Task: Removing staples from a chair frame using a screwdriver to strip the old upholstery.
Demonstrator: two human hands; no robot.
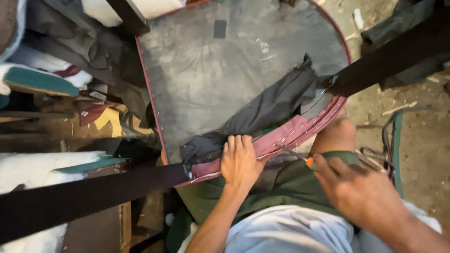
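Looking down from the head camera, the person is sitting with an upturned chair seat point(225, 70) propped against the knees, its grey dust-cover underside facing up.

1. Left hand point(240, 161): it is lying flat with the fingers spread, pressing on the maroon upholstery edge point(290, 133) at the near rim of the seat. It is closing on nothing; it is only bracing the frame.

2. Right hand point(363, 194): it is curling closed around an orange-handled tool point(304, 159), probably a staple remover or screwdriver. The metal tip is pointing at the maroon edge just right of the left hand. The hand is blurring, so the exact finger positions cannot be told.

3. Work state, as judged from this view: the grey cover is already lifting along the near right rim, and a loose black fabric flap point(272, 105) is lying folded back across the seat. Staples are still showing as pale marks along the maroon edge near the tool tip. The far and left rims are appearing to sit attached, so most of the perimeter seems to remain.

4. Surroundings: dark chair legs point(93, 189) are crossing the view at lower left and upper right. Foam and cloth scraps point(42, 79) are piling at the left. The floor point(417, 122) at the right is carrying debris.
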